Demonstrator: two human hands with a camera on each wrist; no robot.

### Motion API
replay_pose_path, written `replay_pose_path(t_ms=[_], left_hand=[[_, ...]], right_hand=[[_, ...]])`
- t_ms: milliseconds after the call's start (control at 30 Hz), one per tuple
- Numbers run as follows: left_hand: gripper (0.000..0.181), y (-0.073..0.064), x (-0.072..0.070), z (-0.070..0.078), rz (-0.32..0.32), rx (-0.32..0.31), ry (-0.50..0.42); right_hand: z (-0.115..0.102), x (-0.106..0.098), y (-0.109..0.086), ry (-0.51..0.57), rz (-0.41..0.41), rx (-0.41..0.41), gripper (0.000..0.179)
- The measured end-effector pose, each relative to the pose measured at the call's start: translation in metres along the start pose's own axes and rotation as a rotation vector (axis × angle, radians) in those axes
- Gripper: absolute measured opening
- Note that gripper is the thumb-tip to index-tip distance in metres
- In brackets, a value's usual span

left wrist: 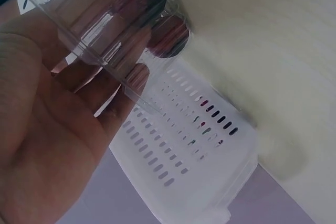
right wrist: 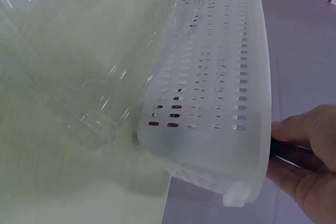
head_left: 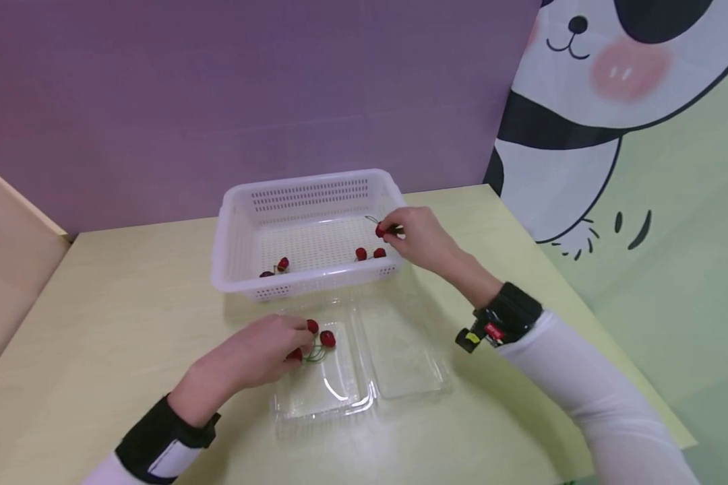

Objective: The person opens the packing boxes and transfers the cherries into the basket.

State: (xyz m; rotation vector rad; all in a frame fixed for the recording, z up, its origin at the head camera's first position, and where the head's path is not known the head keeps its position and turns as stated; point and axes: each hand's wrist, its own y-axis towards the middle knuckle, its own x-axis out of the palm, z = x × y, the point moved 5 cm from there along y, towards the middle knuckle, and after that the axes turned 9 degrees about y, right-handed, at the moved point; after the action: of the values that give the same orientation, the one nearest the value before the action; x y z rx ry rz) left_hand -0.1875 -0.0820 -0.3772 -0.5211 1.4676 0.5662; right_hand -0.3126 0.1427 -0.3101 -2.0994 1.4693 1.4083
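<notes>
In the head view my right hand (head_left: 421, 239) pinches a red cherry (head_left: 380, 231) over the right end of a white plastic basket (head_left: 306, 277); its thin stem points left. My left hand (head_left: 257, 353) reaches into the left half of a clear plastic clamshell box (head_left: 342, 377). Its thumb and index finger close around a cherry (head_left: 294, 354). Another cherry (head_left: 327, 339) with green stems lies beside the fingertips, and one more (head_left: 312, 326) shows above them. Through the clear wall in the left wrist view, cherries (left wrist: 169, 36) sit by the fingers. In the right wrist view the basket hides the right fingertips.
Inside the basket lie a pair of cherries (head_left: 361, 254) at the right and another pair (head_left: 283, 263) at the left. The box's other half (head_left: 406, 350) lies unfolded to the right on the pale wooden table (head_left: 127, 303). A purple wall (head_left: 218, 101) stands behind the basket.
</notes>
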Motion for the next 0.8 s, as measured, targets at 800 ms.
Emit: replay_pose_path(t_ms=[800], left_hand=[[0.022,0.003,0.010,0.000,-0.086,-0.028,0.026]], right_hand=[[0.014,0.005,-0.003,-0.077,-0.029,0.081,0.014]])
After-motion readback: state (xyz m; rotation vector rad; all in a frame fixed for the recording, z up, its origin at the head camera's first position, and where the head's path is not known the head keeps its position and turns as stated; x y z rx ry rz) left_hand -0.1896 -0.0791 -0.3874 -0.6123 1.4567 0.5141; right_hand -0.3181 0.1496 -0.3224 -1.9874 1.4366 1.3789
